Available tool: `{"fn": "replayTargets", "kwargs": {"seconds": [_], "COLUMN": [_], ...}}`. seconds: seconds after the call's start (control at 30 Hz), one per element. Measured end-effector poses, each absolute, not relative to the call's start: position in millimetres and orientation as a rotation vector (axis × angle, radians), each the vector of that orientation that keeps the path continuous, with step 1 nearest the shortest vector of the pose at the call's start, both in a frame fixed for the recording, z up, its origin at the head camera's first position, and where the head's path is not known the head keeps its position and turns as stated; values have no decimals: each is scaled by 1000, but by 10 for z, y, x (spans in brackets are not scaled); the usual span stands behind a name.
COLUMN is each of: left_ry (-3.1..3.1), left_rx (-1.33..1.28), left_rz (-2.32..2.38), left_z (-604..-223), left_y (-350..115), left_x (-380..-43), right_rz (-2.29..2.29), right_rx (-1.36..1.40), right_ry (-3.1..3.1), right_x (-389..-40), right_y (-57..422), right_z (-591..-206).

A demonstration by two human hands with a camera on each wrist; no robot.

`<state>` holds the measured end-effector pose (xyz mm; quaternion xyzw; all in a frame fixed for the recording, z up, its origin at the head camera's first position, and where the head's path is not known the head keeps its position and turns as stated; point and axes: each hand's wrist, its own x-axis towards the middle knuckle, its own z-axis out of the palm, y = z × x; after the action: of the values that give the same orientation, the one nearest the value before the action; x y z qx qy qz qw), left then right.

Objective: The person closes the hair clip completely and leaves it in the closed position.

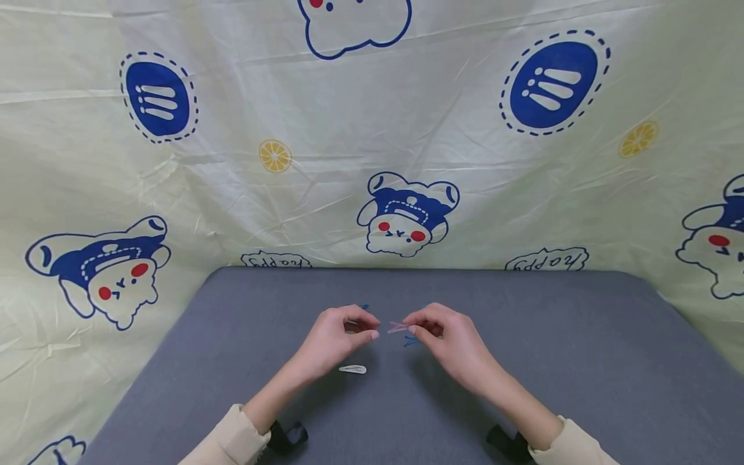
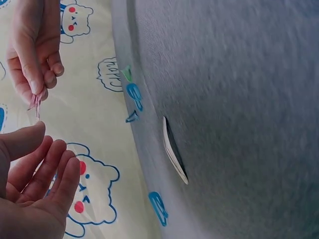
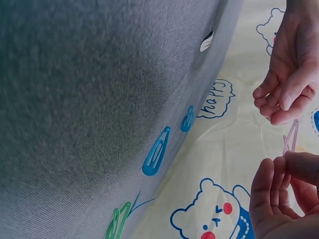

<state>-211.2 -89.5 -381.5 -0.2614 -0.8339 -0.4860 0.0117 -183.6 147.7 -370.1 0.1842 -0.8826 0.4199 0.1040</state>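
My right hand (image 1: 450, 339) pinches a pink snap hair clip (image 1: 397, 327) between thumb and fingertips, above the table. The clip's two legs are spread apart, as the right wrist view shows. Facing it, my left hand (image 1: 337, 336) is raised with thumb and fingers loosely bent, holding nothing. In the head view a small gap lies between its fingertips and the pink clip. A white hair clip (image 1: 352, 369) lies on the table below the left hand. Beyond the hands lie blue hair clips (image 3: 157, 152), one of them (image 1: 410, 340) partly behind my right hand.
The grey table (image 1: 558, 361) stretches out on both sides of the hands. A green hair clip (image 3: 118, 221) lies near the blue ones. Behind the table's far edge hangs a pale cloth (image 1: 325, 206) printed with cartoon bears. Black straps (image 1: 287, 439) are around the wrists.
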Motion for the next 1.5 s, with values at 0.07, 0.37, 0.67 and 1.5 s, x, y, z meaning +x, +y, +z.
{"fn": "replayTargets", "kwargs": {"seconds": [0.07, 0.37, 0.67, 1.5], "left_ry": [-2595, -2604, -2587, -2483], "left_rx": [-826, -798, -788, -925], "left_rz": [-1517, -1554, -1584, -1609], "left_z": [-3805, -3752, -3672, -3548], "left_y": [-877, -859, -868, -785], "left_x": [-2074, -1902, -1737, -1303], "right_rz": [1246, 1257, 1273, 1228], "right_rx": [561, 549, 510, 540], "right_ry": [-2584, -2555, -2529, -2462], "right_x": [-1798, -1632, -1462, -986], "right_y": [1484, 1502, 1527, 1555], "right_z": [-3698, -3662, -3631, -3526]}}
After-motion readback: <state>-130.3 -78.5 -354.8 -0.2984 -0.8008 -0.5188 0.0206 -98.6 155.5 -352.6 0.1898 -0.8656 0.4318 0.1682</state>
